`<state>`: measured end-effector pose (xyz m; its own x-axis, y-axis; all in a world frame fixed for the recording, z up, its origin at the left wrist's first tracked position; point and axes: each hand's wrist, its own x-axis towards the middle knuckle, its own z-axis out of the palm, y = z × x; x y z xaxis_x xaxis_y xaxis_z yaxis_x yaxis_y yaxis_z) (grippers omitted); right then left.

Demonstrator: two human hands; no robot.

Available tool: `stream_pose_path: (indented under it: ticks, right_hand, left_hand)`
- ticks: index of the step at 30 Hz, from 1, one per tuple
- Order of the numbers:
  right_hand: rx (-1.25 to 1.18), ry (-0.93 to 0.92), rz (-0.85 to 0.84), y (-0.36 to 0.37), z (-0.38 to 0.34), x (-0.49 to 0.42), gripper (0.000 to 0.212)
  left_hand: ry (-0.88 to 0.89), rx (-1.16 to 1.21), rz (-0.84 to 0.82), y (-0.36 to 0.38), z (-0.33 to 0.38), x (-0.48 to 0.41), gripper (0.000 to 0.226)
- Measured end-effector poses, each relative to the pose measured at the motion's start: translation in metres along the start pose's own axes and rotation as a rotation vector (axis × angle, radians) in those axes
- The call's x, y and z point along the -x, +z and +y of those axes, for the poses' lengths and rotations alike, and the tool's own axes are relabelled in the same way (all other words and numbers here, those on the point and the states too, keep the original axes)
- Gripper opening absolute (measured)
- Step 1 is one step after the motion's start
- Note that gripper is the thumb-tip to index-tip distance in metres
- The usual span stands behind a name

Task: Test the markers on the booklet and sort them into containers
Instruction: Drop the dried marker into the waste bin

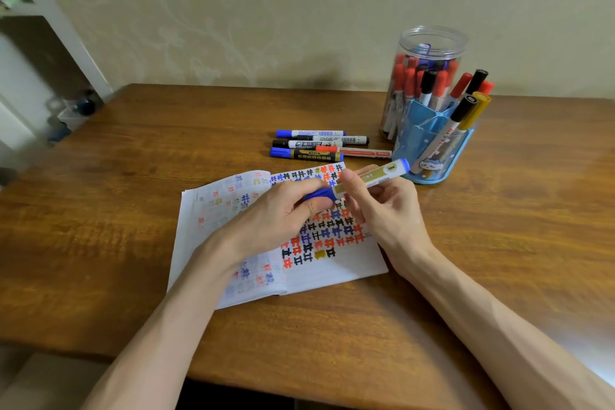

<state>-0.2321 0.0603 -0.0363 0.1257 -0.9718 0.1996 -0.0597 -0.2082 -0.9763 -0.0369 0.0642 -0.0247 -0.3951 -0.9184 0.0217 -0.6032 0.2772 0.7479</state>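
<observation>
**Item:** marker, gold label, blue cap, blue tail plug.

**Location:** held in the air over the right-hand page of the open booklet, which lies flat on the counter. The page is filled with rows of red, blue and black test marks.

**Long axis:** cap end toward 8 o'clock and tail toward 2 o'clock. The tail points at the blue holder.

**Left grip**: fingers curled round the cap, covering most of it.

**Right grip**: thumb and fingers pinch the barrel at mid-length, just beside the cap at its 2 o'clock side.

**Relation that matters:** the two grips sit end to end on one line, so any pull or push on the cap must run along that 8-to-2 axis. I cannot tell whether the cap is fully seated, or whether it is coming off or going on.

**Containers:** the blue holder stands at 2 o'clock from my right grip, near the tail. The clear jar stands behind it. My right grip is the nearer one to both.

**Unsorted:** a row of loose markers lies at 12 o'clock from the booklet.
</observation>
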Motion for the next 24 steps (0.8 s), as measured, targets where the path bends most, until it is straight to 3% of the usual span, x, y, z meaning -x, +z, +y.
stream_pose_path:
  ticks: [7, 13, 20, 24]
  right_hand:
    - [0.082, 0.033, -0.092, -0.004, -0.003, -0.004, 0.026]
    - [0.127, -0.06, -0.132, -0.009, -0.011, 0.0, 0.029]
    - [0.038, -0.047, -0.11, -0.011, -0.001, 0.012, 0.025]
    - [0.054, -0.072, -0.135, -0.01, -0.001, 0.015, 0.021]
  left_hand:
    - [0.003, -0.09, 0.072, 0.003, 0.002, 0.002, 0.008]
    - [0.048, -0.069, 0.108, 0.012, 0.007, 0.005, 0.028]
    - [0.0, 0.053, -0.034, 0.009, 0.008, 0.003, 0.026]
    - [-0.017, 0.168, -0.093, 0.005, 0.006, 0.006, 0.036]
